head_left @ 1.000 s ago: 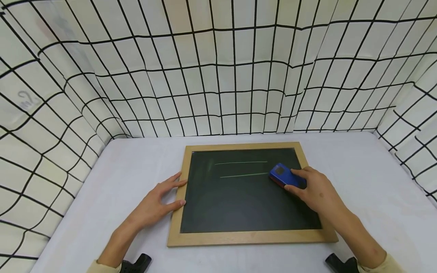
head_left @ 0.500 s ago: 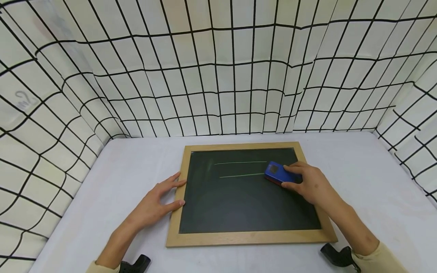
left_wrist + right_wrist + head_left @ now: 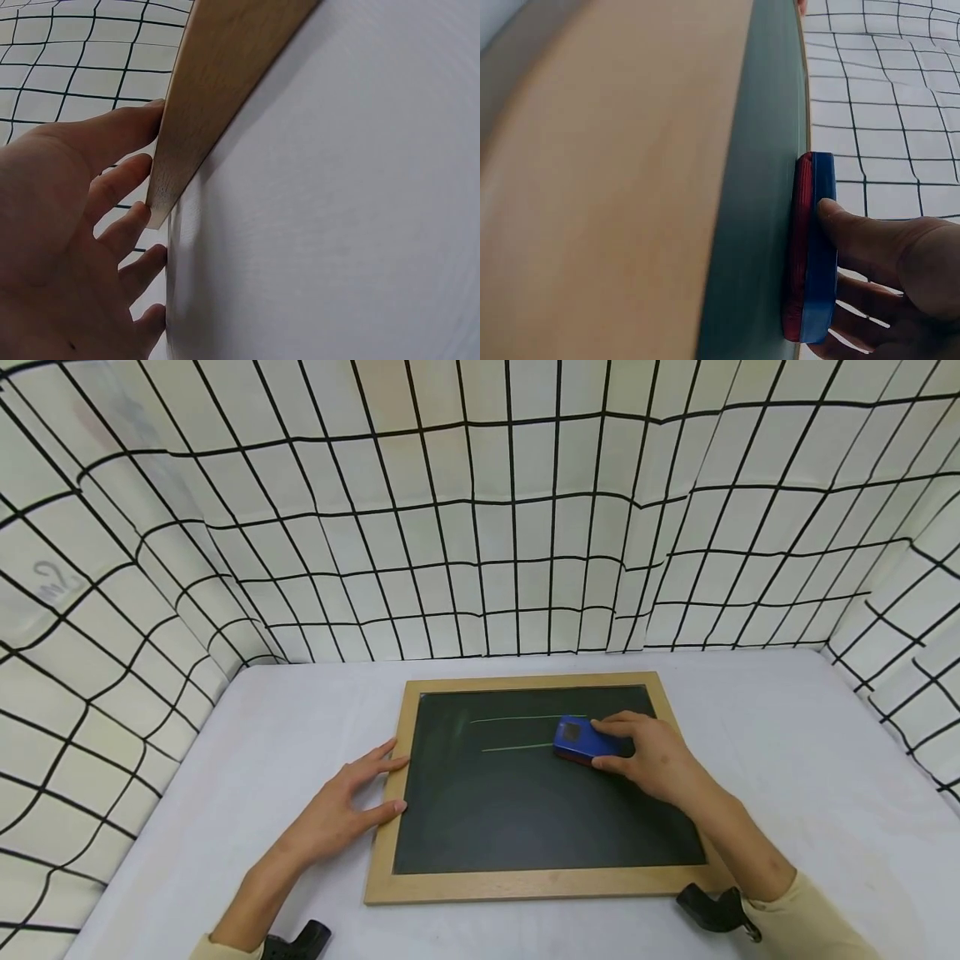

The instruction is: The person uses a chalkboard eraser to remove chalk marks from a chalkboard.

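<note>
A small chalkboard (image 3: 540, 827) in a light wooden frame lies flat on a white-covered table. Two thin green chalk lines (image 3: 517, 748) run across its upper part. My right hand (image 3: 656, 760) grips a blue eraser (image 3: 581, 739) between thumb and fingers. In the right wrist view the red underside of the eraser (image 3: 799, 247) meets the board's surface. My left hand (image 3: 337, 806) rests on the board's left edge, thumb and fingertips touching the wood. From the left wrist, its fingers (image 3: 124, 180) show fairly straight against the frame (image 3: 195, 97).
A white wall with a black wire grid (image 3: 480, 527) rises behind the table and along both sides. White cloth (image 3: 825, 777) covers the table around the board. A black device (image 3: 712, 910) is strapped at each wrist.
My right hand has slid the eraser leftward across the board, and the right ends of the chalk lines have become shorter or covered. The left hand stays in place.
</note>
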Available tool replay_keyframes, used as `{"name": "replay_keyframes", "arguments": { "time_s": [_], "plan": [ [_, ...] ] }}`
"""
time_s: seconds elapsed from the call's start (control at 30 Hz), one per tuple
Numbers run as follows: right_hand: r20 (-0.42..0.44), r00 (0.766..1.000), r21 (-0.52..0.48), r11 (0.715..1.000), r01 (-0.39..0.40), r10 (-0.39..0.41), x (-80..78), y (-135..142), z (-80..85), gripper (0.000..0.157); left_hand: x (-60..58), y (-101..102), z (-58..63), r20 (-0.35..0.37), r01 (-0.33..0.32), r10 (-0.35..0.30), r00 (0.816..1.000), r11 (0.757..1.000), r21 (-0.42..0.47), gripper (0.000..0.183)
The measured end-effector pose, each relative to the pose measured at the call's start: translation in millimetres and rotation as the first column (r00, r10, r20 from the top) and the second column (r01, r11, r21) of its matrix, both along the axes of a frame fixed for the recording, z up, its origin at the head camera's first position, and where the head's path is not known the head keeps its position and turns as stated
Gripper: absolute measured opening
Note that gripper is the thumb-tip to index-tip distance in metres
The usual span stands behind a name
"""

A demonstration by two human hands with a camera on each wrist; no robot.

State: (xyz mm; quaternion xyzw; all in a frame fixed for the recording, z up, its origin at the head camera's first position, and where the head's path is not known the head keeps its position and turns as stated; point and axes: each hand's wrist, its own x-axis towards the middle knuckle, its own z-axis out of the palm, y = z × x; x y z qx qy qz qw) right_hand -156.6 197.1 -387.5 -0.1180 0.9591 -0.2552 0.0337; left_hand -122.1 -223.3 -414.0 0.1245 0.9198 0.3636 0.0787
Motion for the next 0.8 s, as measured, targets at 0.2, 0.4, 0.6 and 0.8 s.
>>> {"name": "replay_keyframes", "arguments": {
  "time_s": [0.2,0.4,0.6,0.8],
  "plan": [
    [-0.029,0.999,0.002,1.0,-0.015,0.015,-2.8,-9,-0.6,0.056,0.1,0,0.9,0.004,-0.003,0.003,1.0,1.0,-0.002,0.064],
    [0.014,0.999,-0.018,0.999,-0.04,0.04,-7.6,-20,-0.6,0.056,0.4,1,0.3,-0.006,-0.004,0.004,1.0,1.0,0.009,0.063],
    [0.042,0.997,-0.024,0.998,-0.064,0.065,-12.8,-39,-0.4,0.054,0.1,0,-0.5,-0.012,0.001,-0.001,1.0,1.0,0.012,0.063],
    [0.068,0.993,-0.038,0.994,-0.098,0.101,-14.3,-69,2.1,0.056,0.3,0,-0.7,-0.017,0.004,-0.004,1.0,1.0,0.01,0.063]
  ]
}}
